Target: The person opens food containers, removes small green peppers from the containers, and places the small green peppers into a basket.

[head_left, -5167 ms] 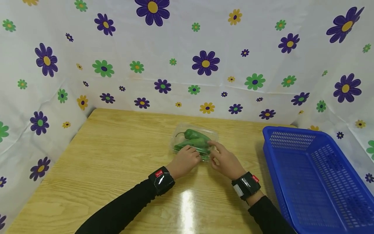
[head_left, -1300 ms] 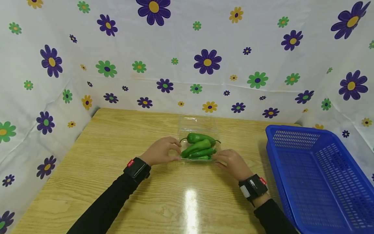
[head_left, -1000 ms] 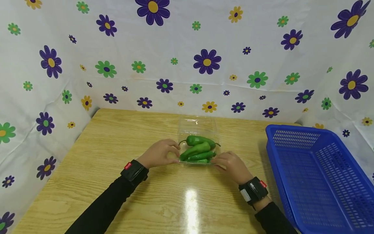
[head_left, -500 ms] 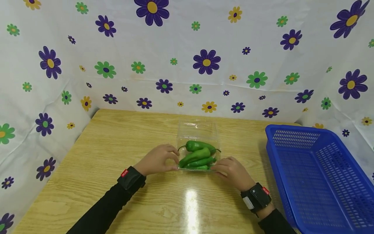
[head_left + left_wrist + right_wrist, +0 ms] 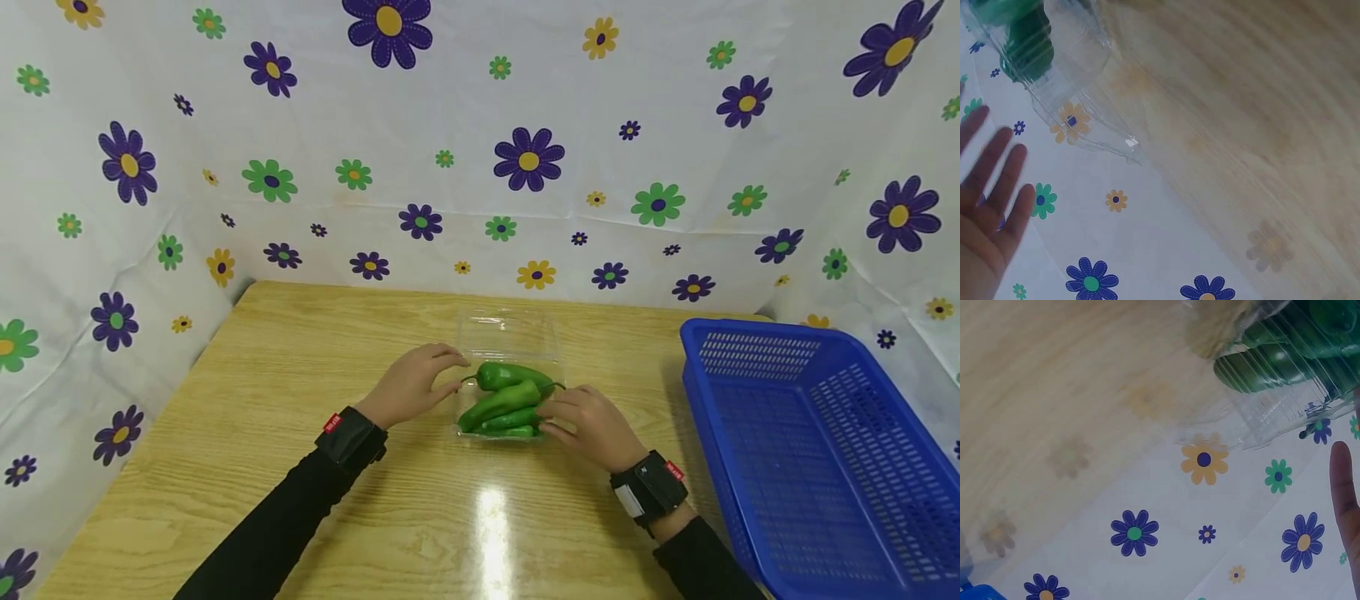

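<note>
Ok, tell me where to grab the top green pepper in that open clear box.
Take the top green pepper round its thick middle, coming from above. It lies crosswise on the pile in the clear box, whose lid stands open behind, so above is free. Its thin stem at the left hand would probably slip.

I see the left hand (image 5: 411, 385) with fingers straight and relaxed. The right hand (image 5: 589, 425) is loosely curled; both forearms angle inward.

A wooden bench (image 5: 285, 400) with light grain stood against a white cloth backdrop (image 5: 465, 108) printed with purple, green and yellow flowers. A bright light reflected on the glossy surface near the front edge.
</note>
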`<control>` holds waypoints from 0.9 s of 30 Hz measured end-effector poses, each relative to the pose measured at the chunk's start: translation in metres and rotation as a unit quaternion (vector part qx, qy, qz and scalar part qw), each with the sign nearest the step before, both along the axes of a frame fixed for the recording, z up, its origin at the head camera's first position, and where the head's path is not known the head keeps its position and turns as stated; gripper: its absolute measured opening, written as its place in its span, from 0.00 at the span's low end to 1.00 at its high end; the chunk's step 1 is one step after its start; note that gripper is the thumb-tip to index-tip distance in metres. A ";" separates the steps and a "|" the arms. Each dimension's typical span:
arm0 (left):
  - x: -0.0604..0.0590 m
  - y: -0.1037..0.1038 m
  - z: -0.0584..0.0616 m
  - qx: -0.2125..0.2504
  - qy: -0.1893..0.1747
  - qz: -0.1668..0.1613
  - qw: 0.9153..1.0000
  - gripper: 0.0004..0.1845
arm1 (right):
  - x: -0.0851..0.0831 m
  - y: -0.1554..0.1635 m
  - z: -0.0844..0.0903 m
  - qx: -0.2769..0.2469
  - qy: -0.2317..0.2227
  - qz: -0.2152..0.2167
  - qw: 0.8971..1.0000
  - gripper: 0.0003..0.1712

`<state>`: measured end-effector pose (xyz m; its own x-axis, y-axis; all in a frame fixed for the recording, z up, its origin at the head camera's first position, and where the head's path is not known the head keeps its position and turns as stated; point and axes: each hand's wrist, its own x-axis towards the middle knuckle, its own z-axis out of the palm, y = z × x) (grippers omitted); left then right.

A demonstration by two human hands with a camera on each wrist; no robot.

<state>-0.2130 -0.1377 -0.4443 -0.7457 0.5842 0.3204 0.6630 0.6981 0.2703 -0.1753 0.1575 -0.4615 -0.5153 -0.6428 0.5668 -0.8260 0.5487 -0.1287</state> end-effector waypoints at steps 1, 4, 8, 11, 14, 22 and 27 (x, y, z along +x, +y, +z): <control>-0.003 0.001 0.000 -0.002 -0.002 0.014 1.000 0.17 | -0.001 -0.002 0.001 0.000 -0.005 -0.001 1.000 0.12; -0.012 0.005 -0.003 -0.012 -0.021 0.049 0.998 0.19 | -0.005 -0.010 0.003 0.015 -0.019 -0.001 1.000 0.13; -0.019 0.010 -0.006 -0.032 -0.044 0.065 0.996 0.20 | -0.007 -0.015 0.005 0.042 -0.029 -0.004 0.999 0.14; -0.020 0.012 -0.007 -0.040 -0.055 0.063 0.996 0.19 | -0.008 -0.015 0.005 0.049 -0.033 -0.007 0.998 0.15; -0.020 0.013 -0.009 -0.044 -0.056 0.062 0.996 0.18 | -0.009 -0.015 0.003 0.057 -0.042 -0.008 0.997 0.15; -0.019 0.013 -0.014 -0.057 -0.053 0.053 0.996 0.19 | -0.008 -0.018 0.004 0.083 -0.047 -0.011 0.995 0.17; -0.019 0.014 -0.013 -0.058 -0.052 0.051 0.996 0.19 | -0.008 -0.025 0.005 0.085 -0.038 -0.005 0.996 0.18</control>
